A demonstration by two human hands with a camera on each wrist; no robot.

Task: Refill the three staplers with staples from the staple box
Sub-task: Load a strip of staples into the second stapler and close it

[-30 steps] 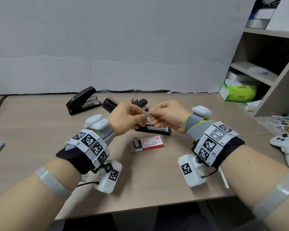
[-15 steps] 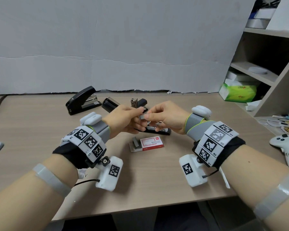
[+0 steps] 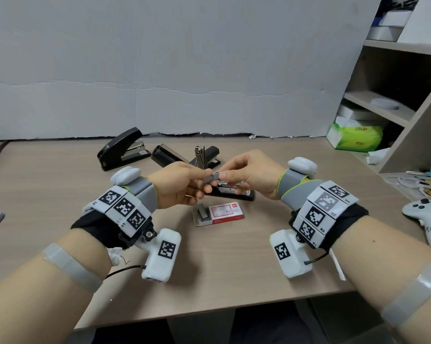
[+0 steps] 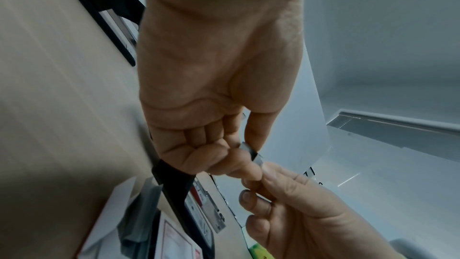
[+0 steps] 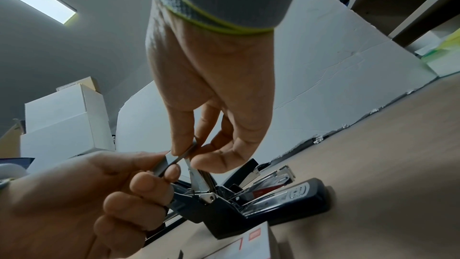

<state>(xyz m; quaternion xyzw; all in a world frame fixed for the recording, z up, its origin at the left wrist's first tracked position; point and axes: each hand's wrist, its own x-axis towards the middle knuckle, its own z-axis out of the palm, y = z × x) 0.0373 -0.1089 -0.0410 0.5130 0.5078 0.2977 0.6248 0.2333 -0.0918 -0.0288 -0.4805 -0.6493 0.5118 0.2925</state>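
The left hand [image 3: 177,187] and right hand [image 3: 249,173] each pinch one end of a staple strip [image 3: 210,178] between thumb and fingertips. An opened stapler [image 3: 230,192] lies directly beneath both hands; the staple box [image 3: 219,213] sits just nearer the person.

I wear matching gear on both bare forearms. My left hand [image 3: 177,184] and right hand [image 3: 253,176] each emerge from a grey wrist cuff edged in lime green. Behind each cuff sits a white band of black square-code tiles over black cloth, with a white camera box screwed beneath, trailing a thin black cable. Translucent grey tape circles each forearm.
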